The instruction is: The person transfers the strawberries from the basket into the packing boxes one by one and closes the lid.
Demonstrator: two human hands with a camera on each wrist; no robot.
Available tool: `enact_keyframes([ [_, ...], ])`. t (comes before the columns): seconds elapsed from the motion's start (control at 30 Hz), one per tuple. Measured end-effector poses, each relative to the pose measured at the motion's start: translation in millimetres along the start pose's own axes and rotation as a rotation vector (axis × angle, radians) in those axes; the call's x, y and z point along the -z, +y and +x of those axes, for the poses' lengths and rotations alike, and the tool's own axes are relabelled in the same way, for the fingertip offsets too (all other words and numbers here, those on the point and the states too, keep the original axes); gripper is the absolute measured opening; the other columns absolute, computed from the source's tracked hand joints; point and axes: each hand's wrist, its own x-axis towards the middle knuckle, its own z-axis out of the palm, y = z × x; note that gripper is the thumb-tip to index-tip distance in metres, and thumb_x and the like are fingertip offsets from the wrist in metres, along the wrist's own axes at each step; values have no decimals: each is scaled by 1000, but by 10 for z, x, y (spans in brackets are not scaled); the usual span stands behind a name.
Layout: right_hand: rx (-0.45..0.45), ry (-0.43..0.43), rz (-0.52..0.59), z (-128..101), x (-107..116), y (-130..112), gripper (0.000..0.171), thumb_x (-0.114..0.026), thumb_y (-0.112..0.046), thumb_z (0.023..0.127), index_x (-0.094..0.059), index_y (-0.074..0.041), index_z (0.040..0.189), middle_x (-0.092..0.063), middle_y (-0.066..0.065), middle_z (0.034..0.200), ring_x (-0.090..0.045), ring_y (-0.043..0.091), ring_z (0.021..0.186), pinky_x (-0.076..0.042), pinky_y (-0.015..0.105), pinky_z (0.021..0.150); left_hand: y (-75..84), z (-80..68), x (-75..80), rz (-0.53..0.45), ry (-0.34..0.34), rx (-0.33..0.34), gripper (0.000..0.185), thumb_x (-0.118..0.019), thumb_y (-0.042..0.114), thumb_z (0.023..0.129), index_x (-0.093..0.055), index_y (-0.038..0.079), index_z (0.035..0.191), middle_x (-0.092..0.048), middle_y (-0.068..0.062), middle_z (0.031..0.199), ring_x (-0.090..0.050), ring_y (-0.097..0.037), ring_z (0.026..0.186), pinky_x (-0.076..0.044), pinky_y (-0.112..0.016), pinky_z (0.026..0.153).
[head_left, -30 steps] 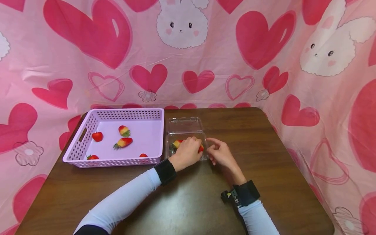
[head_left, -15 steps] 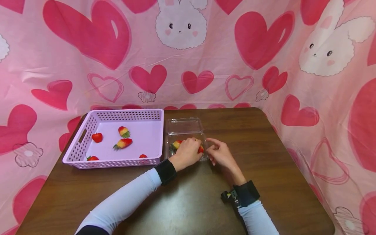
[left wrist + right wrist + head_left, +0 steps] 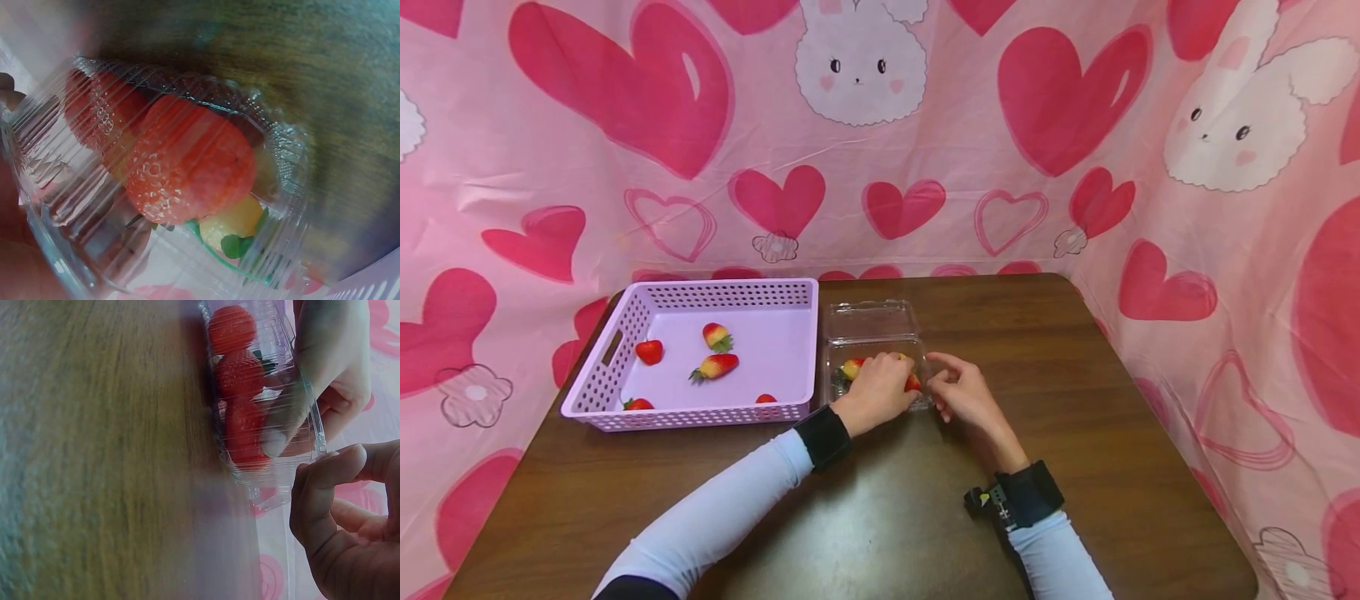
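I am in a small, cloth-walled recording nook, by the look of it. Pale pink, wrinkled fabric (image 3: 970, 150), printed with large crimson hearts (image 3: 1075, 108) and white, floppy-eared rabbit heads (image 3: 861, 92), hangs in front of me and along both sides, covering the room behind (home, lab or office, I cannot tell which). The furniture in view is a dark brown, wood-grained table (image 3: 1075, 400) with rounded corners, its far edge close against the fabric. A small black camera (image 3: 976, 500), held to my right wrist by a wide black strap (image 3: 1036, 493), speaks of filming, and a matching black band (image 3: 822, 439) circles my left wrist. Light leaves a pale sheen (image 3: 850, 500) on the table.
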Motion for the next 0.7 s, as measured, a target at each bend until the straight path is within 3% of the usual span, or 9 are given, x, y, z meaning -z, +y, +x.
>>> enact_keyframes([
  [0.37,-7,0,0,4,7,1,46,-60,2,97,-58,0,144,-60,8,68,-51,18,46,-49,29,45,-12,-45,43,26,46,-20,37,-78,50,93,-71,14,92,-59,0,78,-64,-26,82,-47,-41,71],
  [0.7,-3,1,-1,6,2,2,46,-60,3,98,-58,0,143,-59,7,68,-51,17,46,-50,30,45,-39,-77,156,-3,94,-80,22,-72,33,100,-74,11,100,-64,-3,85,-68,-26,89,-53,-45,76],
])
